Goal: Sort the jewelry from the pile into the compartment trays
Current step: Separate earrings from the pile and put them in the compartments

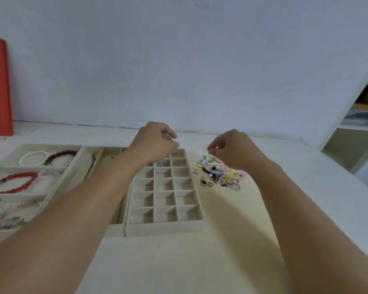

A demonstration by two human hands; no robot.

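Overhead, left hand (155, 143) pinched over grid tray (166, 227), right hand (232, 149) pinched above jewelry pile (217, 174), contents unclear.

Behind the left forearm (106, 183), middle tray (98, 166) mostly hidden; left of that forearm, bracelet tray (51, 148) cut by the edge; right of it, pile (218, 174) pieces too small to identify.

Prob. a home room: plain white wall (179, 60) behind table (200, 262), open shelf unit (353, 145) right of it.

Soft, even light is falling on my arms; edges are bowing, and the whole view is blurring slightly.
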